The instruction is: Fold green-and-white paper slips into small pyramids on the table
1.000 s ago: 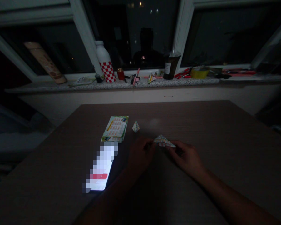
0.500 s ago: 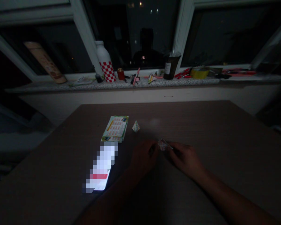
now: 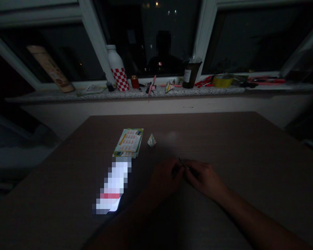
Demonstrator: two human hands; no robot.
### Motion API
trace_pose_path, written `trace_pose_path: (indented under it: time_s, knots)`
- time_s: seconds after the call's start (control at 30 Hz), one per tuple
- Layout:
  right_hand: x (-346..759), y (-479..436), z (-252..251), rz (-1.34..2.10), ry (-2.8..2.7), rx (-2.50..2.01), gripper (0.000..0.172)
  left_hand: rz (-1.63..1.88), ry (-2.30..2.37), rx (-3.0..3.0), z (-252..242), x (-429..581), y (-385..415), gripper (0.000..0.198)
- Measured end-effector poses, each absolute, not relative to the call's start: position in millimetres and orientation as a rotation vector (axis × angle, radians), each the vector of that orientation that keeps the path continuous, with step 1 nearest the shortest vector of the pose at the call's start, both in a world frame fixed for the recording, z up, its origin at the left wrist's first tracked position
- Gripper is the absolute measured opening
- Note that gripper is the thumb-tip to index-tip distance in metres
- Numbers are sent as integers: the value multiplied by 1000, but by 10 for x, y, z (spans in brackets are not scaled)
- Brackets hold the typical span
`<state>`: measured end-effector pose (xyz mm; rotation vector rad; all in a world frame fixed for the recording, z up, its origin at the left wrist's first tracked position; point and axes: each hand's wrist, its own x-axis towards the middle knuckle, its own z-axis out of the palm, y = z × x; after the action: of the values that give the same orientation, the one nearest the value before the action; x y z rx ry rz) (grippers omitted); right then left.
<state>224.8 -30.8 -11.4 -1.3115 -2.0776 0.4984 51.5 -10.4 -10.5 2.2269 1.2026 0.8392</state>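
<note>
My left hand and my right hand meet over the middle of the table, both pinching a small folded paper piece. The paper shows edge-on as a thin line, and the fingers hide most of it. Beyond my left hand, a small folded paper shape with pointed ends rests on the table. Left of it lies a stack of printed paper sheets. A phone with a bright, blurred-out screen lies in front of the stack, to the left of my left forearm.
Behind the brown table runs a speckled window sill. On it stand a red-and-white checkered bottle, a red jar, a dark cup, a tape roll and a leaning tan tube.
My hands have come closer together, the left one shifting right. The paper between them has turned from showing its patterned face to edge-on.
</note>
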Motion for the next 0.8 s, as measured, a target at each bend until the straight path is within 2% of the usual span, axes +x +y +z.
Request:
trace_pose_path:
  time_s: [0.47, 0.7, 0.8]
  knots:
    - [2256, -344, -102, 448, -2233, -1172, 15, 874, 965, 2133, -52, 482, -165, 15]
    - [2288, -346, -71, 449, -2224, -1108, 14, 949, 949, 1940, -90, 489, -154, 35]
    - [2292, -352, -53, 470, -2210, -1074, 15, 920, 965, 1784, -73, 504, -133, 52]
